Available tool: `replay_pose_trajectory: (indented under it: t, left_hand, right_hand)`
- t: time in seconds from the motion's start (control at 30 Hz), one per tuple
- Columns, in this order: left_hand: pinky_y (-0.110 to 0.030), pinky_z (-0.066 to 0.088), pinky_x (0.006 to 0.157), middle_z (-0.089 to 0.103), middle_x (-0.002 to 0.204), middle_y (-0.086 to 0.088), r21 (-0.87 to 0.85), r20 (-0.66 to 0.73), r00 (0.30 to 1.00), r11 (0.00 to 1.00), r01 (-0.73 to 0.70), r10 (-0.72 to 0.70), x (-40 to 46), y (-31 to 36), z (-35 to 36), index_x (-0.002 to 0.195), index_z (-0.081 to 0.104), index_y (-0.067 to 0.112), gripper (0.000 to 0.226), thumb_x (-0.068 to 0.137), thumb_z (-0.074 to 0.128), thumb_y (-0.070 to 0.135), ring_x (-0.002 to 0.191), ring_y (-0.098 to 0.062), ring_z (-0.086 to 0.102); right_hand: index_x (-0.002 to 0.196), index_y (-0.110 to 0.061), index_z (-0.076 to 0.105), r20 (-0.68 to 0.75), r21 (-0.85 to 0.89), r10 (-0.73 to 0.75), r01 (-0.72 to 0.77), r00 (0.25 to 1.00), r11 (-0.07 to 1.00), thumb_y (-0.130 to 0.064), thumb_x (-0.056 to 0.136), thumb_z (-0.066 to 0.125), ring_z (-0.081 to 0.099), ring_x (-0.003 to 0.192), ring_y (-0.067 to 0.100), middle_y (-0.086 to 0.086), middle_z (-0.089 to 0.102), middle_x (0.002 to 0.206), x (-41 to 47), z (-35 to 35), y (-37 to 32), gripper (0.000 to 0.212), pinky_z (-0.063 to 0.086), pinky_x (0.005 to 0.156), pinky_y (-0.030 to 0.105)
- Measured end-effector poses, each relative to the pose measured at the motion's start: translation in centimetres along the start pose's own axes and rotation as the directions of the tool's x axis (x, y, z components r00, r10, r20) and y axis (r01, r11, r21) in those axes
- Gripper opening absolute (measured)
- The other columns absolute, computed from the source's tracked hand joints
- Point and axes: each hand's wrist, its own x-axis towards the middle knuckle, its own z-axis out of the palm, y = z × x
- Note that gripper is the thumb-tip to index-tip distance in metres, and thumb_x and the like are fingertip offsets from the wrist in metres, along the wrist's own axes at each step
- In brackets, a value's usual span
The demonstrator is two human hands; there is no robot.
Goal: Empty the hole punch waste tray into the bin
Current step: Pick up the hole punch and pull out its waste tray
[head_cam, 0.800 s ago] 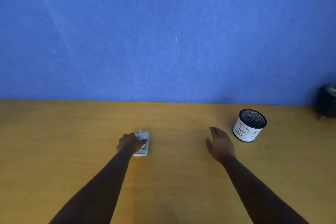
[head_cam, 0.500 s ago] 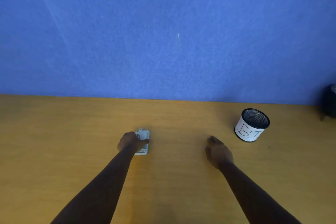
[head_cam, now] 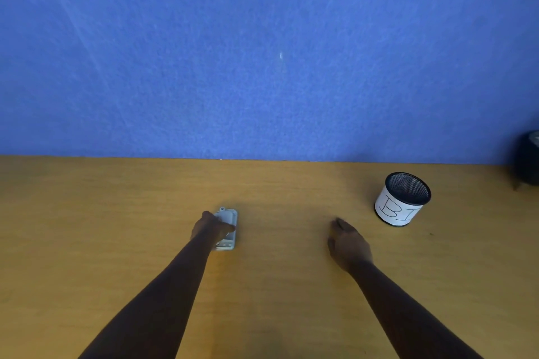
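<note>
A small pale grey hole punch (head_cam: 229,230) lies flat on the wooden table (head_cam: 116,213), a little left of centre. My left hand (head_cam: 210,228) rests on its left side, fingers curled over it and thumb across its top. To the right, my right hand (head_cam: 348,243) lies palm down on the bare table with fingers loosely together, holding nothing. The bin (head_cam: 402,199), a black mesh cup wrapped in white paper with hand-drawn letters, stands upright further right and back.
A blue wall (head_cam: 262,52) rises along the table's back edge. A dark round object (head_cam: 528,163) is cut off at the right edge, behind the bin.
My right hand has lowered from a raised, edge-on pose to lie flat on the table. My left hand stays on the hole punch, which has not moved.
</note>
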Motion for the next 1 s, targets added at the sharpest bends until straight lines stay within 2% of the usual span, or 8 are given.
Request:
replay_pose_trajectory:
  t: [0.27,0.47,0.53,0.57,0.63,0.7,0.87,1.0]
  left_hand:
    - [-0.04,0.056,0.07,0.056,0.123,-0.019,-0.11,0.1,0.995,0.994,-0.009,0.02,-1.2,1.3,0.4,0.125,0.051,0.001,0.066,0.071,0.082,0.02,0.108,-0.034,0.06]
    - [-0.031,0.05,0.05,0.057,0.108,-0.01,-0.179,0.234,0.959,0.977,-0.118,0.159,-4.3,4.8,1.1,0.122,0.056,0.003,0.053,0.076,0.077,0.02,0.088,-0.025,0.058]
    - [-0.034,0.053,0.061,0.056,0.112,-0.008,-0.205,0.295,0.934,0.968,-0.143,0.201,-5.4,6.0,1.4,0.124,0.055,0.005,0.053,0.077,0.076,0.019,0.093,-0.024,0.058]
    - [-0.037,0.055,0.069,0.057,0.115,-0.008,-0.213,0.315,0.923,0.964,-0.157,0.22,-5.9,6.5,1.7,0.125,0.054,0.006,0.053,0.078,0.075,0.019,0.097,-0.025,0.059]
    - [-0.04,0.055,0.081,0.058,0.123,-0.01,-0.215,0.331,0.908,0.957,-0.192,0.256,-6.9,7.6,2.2,0.126,0.053,0.006,0.054,0.078,0.075,0.02,0.107,-0.027,0.061]
    - [-0.042,0.056,0.086,0.06,0.125,-0.011,-0.215,0.336,0.895,0.949,-0.231,0.294,-7.9,8.7,2.6,0.126,0.054,0.006,0.054,0.078,0.075,0.021,0.111,-0.028,0.061]
    - [-0.039,0.057,0.079,0.062,0.121,-0.009,-0.208,0.339,0.869,0.93,-0.303,0.359,-9.5,10.5,3.2,0.127,0.052,0.008,0.061,0.075,0.077,0.028,0.108,-0.027,0.064]
    - [-0.032,0.055,0.064,0.059,0.112,-0.004,-0.205,0.316,0.864,0.917,-0.341,0.392,-10.1,11.1,3.4,0.127,0.051,0.011,0.064,0.072,0.079,0.031,0.093,-0.022,0.062]
  right_hand:
    - [0.144,-0.012,0.032,0.002,0.093,0.029,-0.029,1.0,0.995,-0.027,0.097,0.036,0.039,0.135,0.02,0.002,0.03,0.154,0.2,-0.9,-0.3,0.049,0.043,0.102,0.033]
    - [0.131,-0.008,0.053,-0.076,0.417,0.111,-0.069,0.991,0.906,-0.029,0.096,0.043,0.05,0.126,0.025,0.011,0.053,0.139,1.2,-3.5,-3.1,0.042,0.04,0.103,0.029]
    - [0.119,-0.006,0.063,-0.024,0.588,0.172,-0.125,0.985,0.799,-0.031,0.095,0.047,0.056,0.117,0.027,0.013,0.062,0.127,1.6,-4.7,-4.5,0.038,0.043,0.099,0.032]
    - [0.115,-0.004,0.065,0.038,0.712,0.214,-0.177,0.976,0.679,-0.031,0.094,0.049,0.059,0.11,0.028,0.014,0.065,0.119,1.9,-5.2,-5.1,0.038,0.046,0.094,0.034]
    - [0.112,0.0,0.064,0.234,0.915,0.202,-0.286,0.951,0.286,-0.029,0.093,0.051,0.061,0.094,0.024,0.014,0.064,0.105,2.2,-6.0,-6.2,0.038,0.049,0.08,0.033]
    - [0.115,0.003,0.059,0.332,0.941,0.101,-0.337,0.938,0.036,-0.027,0.097,0.044,0.061,0.08,0.02,0.011,0.064,0.096,2.3,-6.8,-6.9,0.039,0.05,0.071,0.03]
    - [0.115,0.005,0.059,0.346,0.924,0.065,-0.328,0.936,-0.198,-0.029,0.098,0.041,0.062,0.07,0.021,0.01,0.064,0.082,2.4,-8.3,-7.1,0.042,0.056,0.048,0.025]
    - [0.115,0.005,0.059,0.343,0.919,0.096,-0.312,0.935,-0.242,-0.028,0.097,0.043,0.061,0.067,0.021,0.011,0.063,0.079,2.4,-8.8,-6.8,0.04,0.054,0.04,0.02]
